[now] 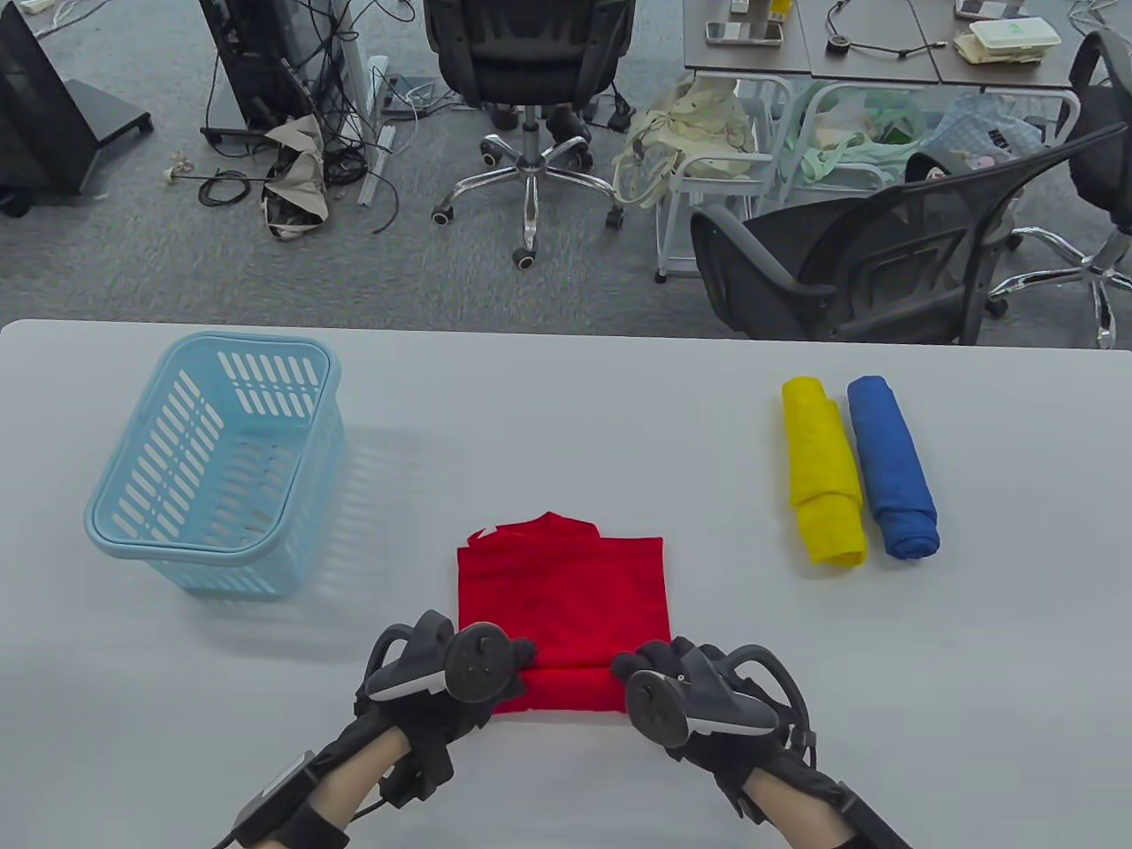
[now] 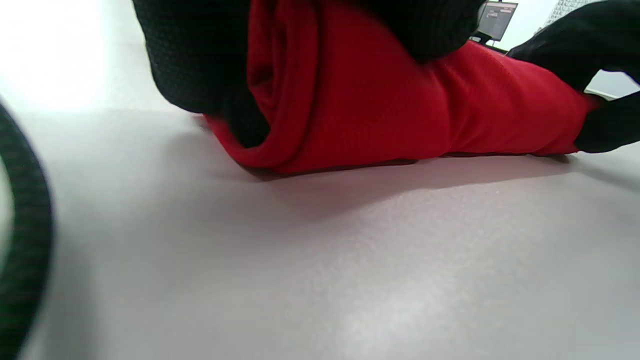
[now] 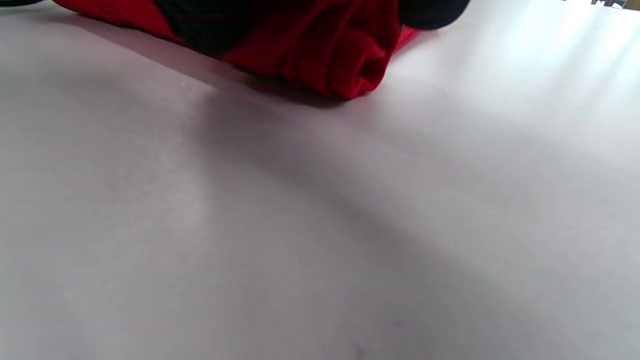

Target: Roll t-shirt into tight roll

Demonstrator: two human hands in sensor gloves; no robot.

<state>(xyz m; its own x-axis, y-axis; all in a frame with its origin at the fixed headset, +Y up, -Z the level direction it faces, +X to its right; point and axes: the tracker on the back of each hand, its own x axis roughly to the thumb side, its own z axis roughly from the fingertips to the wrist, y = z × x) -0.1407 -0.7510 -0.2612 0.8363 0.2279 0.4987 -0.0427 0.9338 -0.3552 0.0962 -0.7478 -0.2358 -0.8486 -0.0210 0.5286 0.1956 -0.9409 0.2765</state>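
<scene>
A red t-shirt (image 1: 561, 584) lies folded into a narrow strip on the grey table (image 1: 619, 424), collar at the far end. Its near end is rolled up into a short roll (image 1: 566, 690). My left hand (image 1: 495, 659) grips the roll's left end and my right hand (image 1: 641, 668) grips its right end. In the left wrist view the roll (image 2: 380, 110) shows its spiral end under my gloved fingers (image 2: 200, 60), with the right hand's fingers (image 2: 595, 50) at the far end. The right wrist view shows the roll's other end (image 3: 345, 55) under dark fingers (image 3: 200, 25).
A light blue plastic basket (image 1: 217, 460) stands at the left of the table. A rolled yellow shirt (image 1: 822, 469) and a rolled blue shirt (image 1: 891, 464) lie side by side at the right. Office chairs and clutter stand beyond the table's far edge.
</scene>
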